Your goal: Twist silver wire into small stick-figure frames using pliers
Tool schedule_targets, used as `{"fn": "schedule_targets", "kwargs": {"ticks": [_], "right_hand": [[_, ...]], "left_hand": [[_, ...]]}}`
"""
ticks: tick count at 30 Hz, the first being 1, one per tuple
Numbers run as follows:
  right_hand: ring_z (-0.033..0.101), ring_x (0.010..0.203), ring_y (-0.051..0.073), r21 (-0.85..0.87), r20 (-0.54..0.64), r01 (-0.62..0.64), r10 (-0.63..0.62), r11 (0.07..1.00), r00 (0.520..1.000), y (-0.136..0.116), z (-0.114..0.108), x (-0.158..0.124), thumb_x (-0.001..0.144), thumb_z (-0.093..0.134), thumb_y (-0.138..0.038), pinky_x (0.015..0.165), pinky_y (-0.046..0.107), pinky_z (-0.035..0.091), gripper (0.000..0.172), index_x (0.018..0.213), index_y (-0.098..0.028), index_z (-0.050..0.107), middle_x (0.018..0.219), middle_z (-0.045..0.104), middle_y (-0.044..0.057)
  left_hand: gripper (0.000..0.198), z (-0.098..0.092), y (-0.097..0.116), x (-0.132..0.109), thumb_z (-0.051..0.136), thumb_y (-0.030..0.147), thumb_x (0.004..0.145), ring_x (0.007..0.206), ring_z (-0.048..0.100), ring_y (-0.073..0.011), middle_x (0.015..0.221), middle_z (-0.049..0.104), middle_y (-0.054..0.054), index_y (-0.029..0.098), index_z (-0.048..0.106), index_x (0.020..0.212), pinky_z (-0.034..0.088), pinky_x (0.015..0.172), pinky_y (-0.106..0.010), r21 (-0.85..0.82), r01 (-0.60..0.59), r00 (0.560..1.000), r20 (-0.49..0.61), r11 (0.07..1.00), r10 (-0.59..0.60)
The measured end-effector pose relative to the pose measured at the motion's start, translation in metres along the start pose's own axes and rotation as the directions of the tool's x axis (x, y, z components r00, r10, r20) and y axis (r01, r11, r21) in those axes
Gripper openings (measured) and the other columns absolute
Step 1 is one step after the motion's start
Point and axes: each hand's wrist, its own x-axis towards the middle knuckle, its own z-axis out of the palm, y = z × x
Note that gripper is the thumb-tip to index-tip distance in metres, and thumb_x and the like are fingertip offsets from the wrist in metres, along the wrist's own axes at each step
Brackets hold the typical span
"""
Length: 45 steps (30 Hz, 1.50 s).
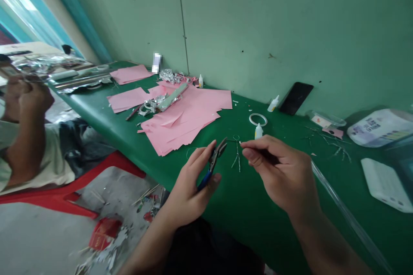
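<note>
My left hand (193,193) holds a pair of pliers (211,164) with blue handles, their jaws pointing up and to the right. Pinched between the thumb and fingers of my right hand (280,167) is the end of a thin dark wire (232,140), which reaches left toward the tips of the pliers. Whether the jaws touch the wire is too small to tell. Just below and behind it, a twisted wire figure (238,157) with a small loop on top shows over the green table (232,206). A small glue bottle (258,131) stands beyond my right hand.
Pink sheets (180,124) spread over the table's left half, with crumpled foil (169,76) behind. A clear ring (258,119), another glue bottle (273,104) and a black phone (296,98) are near the wall. At right lies a white device (385,184). Another person's arm (30,133) is at left.
</note>
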Motion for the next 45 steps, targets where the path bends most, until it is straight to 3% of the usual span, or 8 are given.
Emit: {"fn": "schedule_targets", "kwargs": {"ticks": [7, 13, 16, 20, 26, 36, 45], "right_hand": [[0.052, 0.063, 0.013, 0.048, 0.069, -0.036, 0.033, 0.998, 0.997, -0.004, -0.001, 0.002, 0.090, 0.060, -0.027, 0.053, 0.027, 0.040, 0.013, 0.080, -0.023, 0.068, 0.075, 0.060, 0.002], [0.044, 0.050, 0.010, 0.310, 0.156, -0.281, 0.242, 0.908, 0.958, 0.010, 0.003, 0.000, 0.089, 0.061, -0.036, 0.044, 0.025, 0.033, 0.016, 0.085, -0.022, 0.068, 0.063, 0.055, -0.001], [0.044, 0.047, 0.009, 0.375, 0.141, -0.316, 0.284, 0.871, 0.949, 0.014, 0.007, -0.001, 0.087, 0.064, -0.036, 0.041, 0.025, 0.033, 0.017, 0.084, -0.020, 0.068, 0.063, 0.056, 0.000], [0.044, 0.045, 0.009, 0.327, 0.088, -0.305, 0.292, 0.895, 0.952, 0.009, 0.010, -0.002, 0.086, 0.066, -0.037, 0.040, 0.023, 0.032, 0.019, 0.079, -0.019, 0.066, 0.056, 0.053, -0.002], [0.047, 0.048, 0.009, 0.302, 0.103, -0.290, 0.271, 0.908, 0.957, 0.006, 0.012, -0.005, 0.089, 0.062, -0.036, 0.043, 0.022, 0.035, 0.016, 0.086, -0.020, 0.064, 0.058, 0.053, -0.003], [0.050, 0.054, 0.010, 0.486, 0.145, -0.342, 0.312, 0.804, 0.939, 0.011, 0.021, -0.009, 0.087, 0.064, -0.032, 0.047, 0.024, 0.039, 0.011, 0.087, -0.021, 0.063, 0.062, 0.055, -0.003], [0.048, 0.053, 0.009, 0.595, 0.192, -0.383, 0.338, 0.706, 0.921, 0.006, 0.025, -0.009, 0.089, 0.063, -0.029, 0.048, 0.023, 0.037, 0.010, 0.083, -0.021, 0.061, 0.060, 0.056, -0.003]], "left_hand": [[0.078, -0.003, -0.010, 0.000, 0.065, 0.016, 0.079, 0.116, 0.052, -0.0300, 0.128, 0.053, -0.012, 0.030, 0.034, 0.149, 0.043, 0.096, -0.043, 0.345, -0.083, 0.985, -0.114, 0.935, 0.130], [0.079, -0.002, -0.011, -0.004, 0.067, 0.017, 0.076, 0.103, 0.057, -0.0280, 0.115, 0.058, -0.011, 0.032, 0.036, 0.147, 0.046, 0.085, -0.041, 0.537, -0.094, 0.947, -0.211, 0.838, 0.242], [0.078, -0.001, -0.008, -0.005, 0.067, 0.018, 0.078, 0.102, 0.057, -0.0275, 0.115, 0.058, -0.010, 0.033, 0.035, 0.148, 0.046, 0.084, -0.040, 0.558, -0.096, 0.937, -0.228, 0.824, 0.263], [0.077, 0.003, -0.006, -0.007, 0.068, 0.019, 0.078, 0.102, 0.056, -0.0282, 0.117, 0.057, -0.011, 0.033, 0.036, 0.147, 0.046, 0.084, -0.041, 0.557, -0.081, 0.930, -0.257, 0.826, 0.264], [0.075, 0.011, -0.009, -0.009, 0.068, 0.021, 0.079, 0.102, 0.056, -0.0283, 0.116, 0.058, -0.010, 0.034, 0.037, 0.147, 0.046, 0.086, -0.043, 0.579, -0.042, 0.911, -0.312, 0.814, 0.269], [0.075, 0.025, -0.012, -0.011, 0.071, 0.020, 0.079, 0.100, 0.056, -0.0273, 0.113, 0.059, -0.008, 0.037, 0.039, 0.145, 0.043, 0.087, -0.041, 0.550, 0.007, 0.864, -0.423, 0.835, 0.272], [0.075, 0.027, -0.016, -0.011, 0.069, 0.019, 0.080, 0.098, 0.055, -0.0258, 0.112, 0.058, -0.008, 0.036, 0.037, 0.147, 0.044, 0.085, -0.041, 0.620, 0.032, 0.856, -0.421, 0.784, 0.298]]}}
